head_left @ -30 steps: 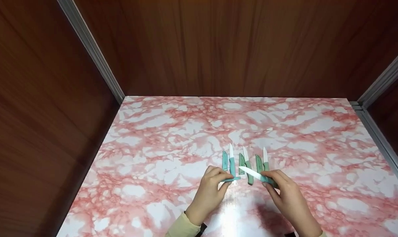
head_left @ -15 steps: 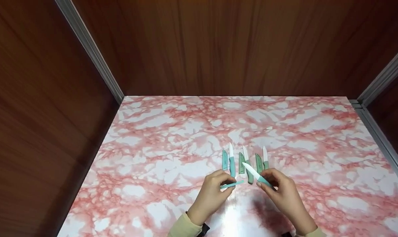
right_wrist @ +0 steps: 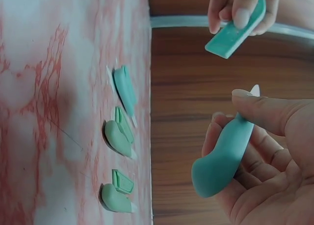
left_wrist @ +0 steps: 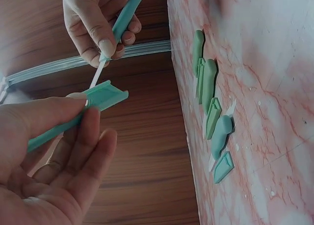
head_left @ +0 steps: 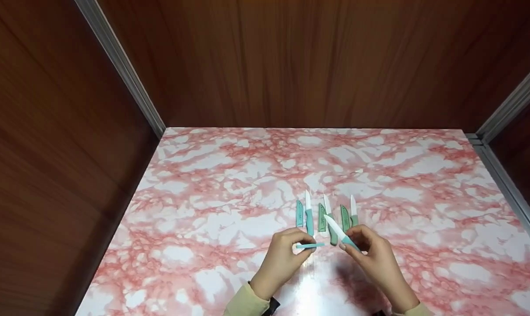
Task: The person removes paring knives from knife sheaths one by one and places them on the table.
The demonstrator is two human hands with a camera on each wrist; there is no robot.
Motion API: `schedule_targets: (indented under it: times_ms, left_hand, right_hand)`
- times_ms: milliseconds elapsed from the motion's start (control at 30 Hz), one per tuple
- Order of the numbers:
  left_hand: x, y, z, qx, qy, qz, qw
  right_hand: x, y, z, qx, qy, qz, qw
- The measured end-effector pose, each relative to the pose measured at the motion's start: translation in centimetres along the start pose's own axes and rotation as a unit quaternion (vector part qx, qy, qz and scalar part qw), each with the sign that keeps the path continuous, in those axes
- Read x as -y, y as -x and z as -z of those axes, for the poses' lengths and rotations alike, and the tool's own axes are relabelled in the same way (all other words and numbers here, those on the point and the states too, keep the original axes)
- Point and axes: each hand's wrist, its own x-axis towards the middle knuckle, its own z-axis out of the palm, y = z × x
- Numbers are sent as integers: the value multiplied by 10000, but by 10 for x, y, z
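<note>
My left hand (head_left: 282, 256) pinches a teal knife sheath (head_left: 309, 245) between thumb and fingers, held nearly level above the table. In my right hand (head_left: 377, 252) is a small knife with a teal handle (right_wrist: 223, 159) and a white blade (head_left: 335, 227), which points up and to the left. Sheath and blade are apart in the head view. Beyond the hands lie a blue-teal knife (head_left: 309, 217) with its teal sheath (head_left: 299, 213), a green knife (head_left: 333, 237) with a green sheath (head_left: 321, 217), and another green knife (head_left: 353, 208) beside its sheath (head_left: 345, 217).
The table (head_left: 221, 188) has a red and white marbled top. Brown wood-grain panels (head_left: 291, 66) stand behind it and at both sides, with metal strips (head_left: 129, 74) at the corners. A small white chip-like spot (head_left: 358, 171) shows farther back on the table.
Both hands have shifted slightly toward the person. The right hand has turned the knife so its blade points more steeply away. The sheath in the left hand has moved down slightly. The lying knives have not moved.
</note>
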Motion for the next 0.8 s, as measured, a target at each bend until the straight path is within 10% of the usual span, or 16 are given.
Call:
schedule_targets:
  times_ms: [800]
  left_hand:
    - [4,-2,-7,108,659,698,9953]
  right_hand:
    - [-2,0,1,-293,-372,-563,9973]
